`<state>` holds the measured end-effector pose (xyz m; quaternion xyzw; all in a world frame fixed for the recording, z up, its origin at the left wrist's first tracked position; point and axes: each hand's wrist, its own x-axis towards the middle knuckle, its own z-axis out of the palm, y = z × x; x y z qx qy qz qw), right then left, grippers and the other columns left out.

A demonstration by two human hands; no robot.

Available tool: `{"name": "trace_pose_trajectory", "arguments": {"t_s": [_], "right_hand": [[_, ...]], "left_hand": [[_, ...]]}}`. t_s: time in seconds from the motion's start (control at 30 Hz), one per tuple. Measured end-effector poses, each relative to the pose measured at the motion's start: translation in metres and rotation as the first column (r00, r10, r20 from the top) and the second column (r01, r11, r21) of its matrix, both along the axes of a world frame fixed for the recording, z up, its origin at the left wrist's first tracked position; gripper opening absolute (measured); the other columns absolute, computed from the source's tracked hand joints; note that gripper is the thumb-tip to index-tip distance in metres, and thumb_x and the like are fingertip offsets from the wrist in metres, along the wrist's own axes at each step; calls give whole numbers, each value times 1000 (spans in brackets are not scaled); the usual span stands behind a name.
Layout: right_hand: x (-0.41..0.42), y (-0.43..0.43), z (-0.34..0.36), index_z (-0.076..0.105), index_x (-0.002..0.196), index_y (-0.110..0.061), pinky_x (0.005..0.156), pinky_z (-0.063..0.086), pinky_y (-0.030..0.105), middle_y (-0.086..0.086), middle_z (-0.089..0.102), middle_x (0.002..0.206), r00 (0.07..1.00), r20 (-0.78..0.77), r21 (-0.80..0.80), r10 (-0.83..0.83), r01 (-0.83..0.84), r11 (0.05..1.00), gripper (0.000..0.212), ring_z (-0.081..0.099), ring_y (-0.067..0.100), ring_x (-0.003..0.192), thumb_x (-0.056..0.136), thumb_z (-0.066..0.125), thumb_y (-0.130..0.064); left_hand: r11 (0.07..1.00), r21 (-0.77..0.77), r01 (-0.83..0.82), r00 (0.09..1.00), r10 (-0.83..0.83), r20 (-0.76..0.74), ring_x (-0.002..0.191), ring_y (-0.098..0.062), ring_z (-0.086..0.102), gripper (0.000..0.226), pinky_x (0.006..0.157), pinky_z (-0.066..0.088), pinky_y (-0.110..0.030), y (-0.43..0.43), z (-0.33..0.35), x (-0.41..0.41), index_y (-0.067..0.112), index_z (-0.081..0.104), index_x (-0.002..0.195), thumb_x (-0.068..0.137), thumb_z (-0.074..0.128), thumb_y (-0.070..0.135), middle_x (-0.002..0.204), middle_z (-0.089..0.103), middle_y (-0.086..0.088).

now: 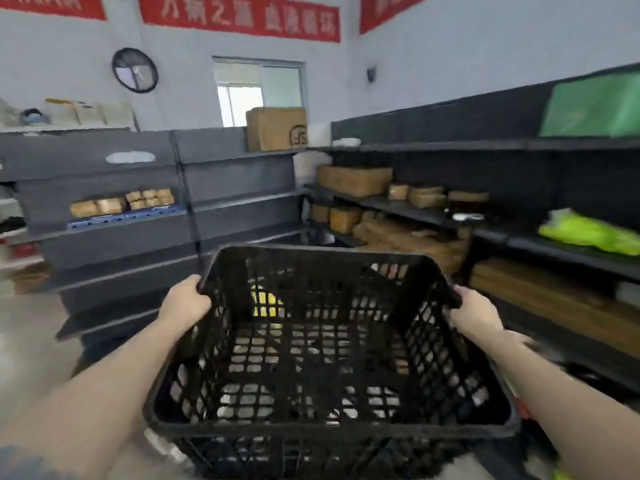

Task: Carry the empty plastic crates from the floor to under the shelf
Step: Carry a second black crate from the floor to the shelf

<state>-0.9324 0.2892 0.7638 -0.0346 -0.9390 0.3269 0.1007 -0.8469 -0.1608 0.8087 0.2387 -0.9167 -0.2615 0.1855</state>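
A black plastic crate with lattice walls hangs in front of me, lifted off the floor and empty inside. My left hand grips its left rim near the far corner. My right hand grips the right rim opposite. Both arms reach forward along the crate's sides. Through the mesh a yellow object shows on the floor beyond. Dark grey shelves stand ahead, and another run of shelves lines the right wall.
Cardboard boxes and wrapped brown parcels fill the shelves. A green-yellow bag lies on the right shelf. Flat wooden boards sit low on the right. Grey floor shows at the left.
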Motion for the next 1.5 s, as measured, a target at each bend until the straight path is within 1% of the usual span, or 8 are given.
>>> {"name": "trace_pose_trajectory", "arguments": {"t_s": [0.23, 0.4, 0.57, 0.8, 1.03, 1.17, 1.37, 1.5], "right_hand": [[144, 135, 30, 49, 134, -12, 91, 46, 39, 20, 59, 129, 872, -36, 39, -489, 490, 871, 49, 56, 38, 117, 84, 54, -13], [258, 212, 45, 56, 124, -10, 87, 47, 41, 22, 63, 121, 717, -75, 72, -693, 697, 714, 40, 58, 40, 111, 84, 54, -11], [372, 284, 38, 51, 131, -15, 86, 47, 40, 19, 63, 121, 566, -56, 69, -822, 824, 562, 43, 58, 39, 112, 88, 50, -13], [504, 395, 2, 55, 124, -13, 84, 47, 40, 19, 66, 117, 395, 10, 25, -919, 918, 395, 37, 60, 38, 108, 87, 54, -14], [584, 505, -75, 47, 138, -13, 96, 46, 39, 15, 60, 130, 325, 90, -32, -941, 946, 323, 53, 56, 33, 119, 87, 53, -5], [595, 563, -117, 54, 129, -15, 77, 46, 35, 14, 67, 116, 304, 117, -54, -946, 953, 299, 42, 62, 33, 104, 88, 52, -5], [577, 658, -184, 50, 132, -16, 73, 40, 33, 17, 66, 118, 273, 201, 29, -941, 958, 284, 45, 61, 37, 106, 88, 52, -4], [554, 715, -237, 42, 138, -17, 83, 51, 39, 16, 64, 123, 289, 269, 59, -919, 947, 315, 57, 63, 34, 108, 85, 48, 4]], "left_hand": [[898, 13, 441, 897, -441, 24, 87, -37, 64, 25, 74, 55, -41, 148, 24, -70, 12, 58, 104, 80, 59, 6, 95, 68, -20], [774, 82, 628, 775, -632, 25, 91, -34, 64, 49, 72, 55, -38, 272, 16, -63, 11, 52, 129, 81, 59, 9, 111, 67, -19], [634, 152, 758, 642, -767, -5, 61, -24, 62, 59, 52, 51, -30, 405, -8, -23, 14, 44, 139, 83, 58, 5, 110, 67, -16], [489, 136, 862, 479, -872, 102, 103, -39, 63, 59, 86, 54, -43, 591, -48, 49, 17, 41, 141, 85, 55, 8, 121, 65, -18], [441, 144, 886, 416, -893, 174, 88, -38, 67, 41, 76, 58, -44, 729, -126, 117, 18, 50, 126, 86, 56, 8, 105, 68, -17], [438, 164, 884, 405, -892, 201, 83, -38, 67, 30, 73, 58, -44, 785, -167, 131, 20, 52, 116, 87, 57, 14, 98, 69, -15], [455, 172, 874, 411, -879, 242, 74, -31, 62, 19, 61, 47, -33, 868, -236, 114, 27, 52, 101, 87, 59, 16, 92, 67, -10], [490, 122, 863, 443, -850, 285, 67, -25, 56, 36, 52, 42, -29, 925, -293, 93, 20, 51, 126, 90, 58, 17, 100, 70, -11]]}}
